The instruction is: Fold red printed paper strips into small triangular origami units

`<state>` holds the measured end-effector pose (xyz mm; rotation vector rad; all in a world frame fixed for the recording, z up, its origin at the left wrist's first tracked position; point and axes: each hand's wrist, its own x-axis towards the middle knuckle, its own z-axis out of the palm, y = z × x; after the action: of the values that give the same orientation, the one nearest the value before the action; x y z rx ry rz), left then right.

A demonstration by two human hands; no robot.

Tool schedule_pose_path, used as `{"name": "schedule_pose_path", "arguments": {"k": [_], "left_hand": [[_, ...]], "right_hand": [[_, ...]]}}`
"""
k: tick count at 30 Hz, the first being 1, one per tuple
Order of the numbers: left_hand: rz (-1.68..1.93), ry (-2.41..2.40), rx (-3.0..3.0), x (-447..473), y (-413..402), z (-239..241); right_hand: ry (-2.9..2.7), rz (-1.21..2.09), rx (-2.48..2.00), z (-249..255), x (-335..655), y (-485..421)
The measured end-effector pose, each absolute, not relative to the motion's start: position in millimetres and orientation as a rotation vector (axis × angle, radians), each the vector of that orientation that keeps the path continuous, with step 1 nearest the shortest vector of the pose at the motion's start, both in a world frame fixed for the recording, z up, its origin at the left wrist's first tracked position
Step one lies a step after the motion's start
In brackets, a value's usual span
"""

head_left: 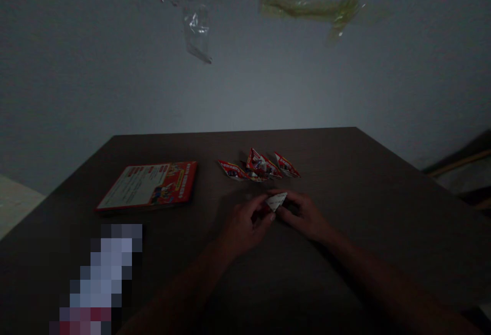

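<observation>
Both hands meet over the table around a small folded paper piece that shows a pale triangular face. My left hand grips it from the left, thumb and fingers closed on its edge. From the other side, my right hand pinches the same piece. Just beyond my hands lie several red printed paper shapes with pointed ends, among them a left one, a bunched middle group and a right one. The undersides of the fingers are hidden.
On the left of the dark wooden table lies a flat red box or book with a pale text panel. A pixelated, blurred patch covers something at front left. Behind the table rises a wall with tape strips.
</observation>
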<state>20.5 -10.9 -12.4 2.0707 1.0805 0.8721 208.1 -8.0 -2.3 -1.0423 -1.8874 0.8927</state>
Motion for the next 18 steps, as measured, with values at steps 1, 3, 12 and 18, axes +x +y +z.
{"name": "schedule_pose_path", "arguments": {"k": [1, 3, 12, 18], "left_hand": [[0.892, 1.09, 2.073, 20.4, -10.8, -12.9], [0.929, 1.075, 2.05, 19.9, -11.0, -13.0], [0.993, 0.952, 1.747, 18.3, -10.1, -10.7], [0.978, 0.92, 1.591, 19.8, -8.4, -16.3]], "right_hand": [[-1.875, 0.917, -1.037, -2.7, 208.0, -8.1], [-1.848, 0.955, -1.022, -3.1, 207.4, -8.3], [-1.796, 0.944, -1.032, -5.4, 205.3, -6.5], [-1.754, 0.977, -1.064, -7.0, 206.1, -5.5]]}}
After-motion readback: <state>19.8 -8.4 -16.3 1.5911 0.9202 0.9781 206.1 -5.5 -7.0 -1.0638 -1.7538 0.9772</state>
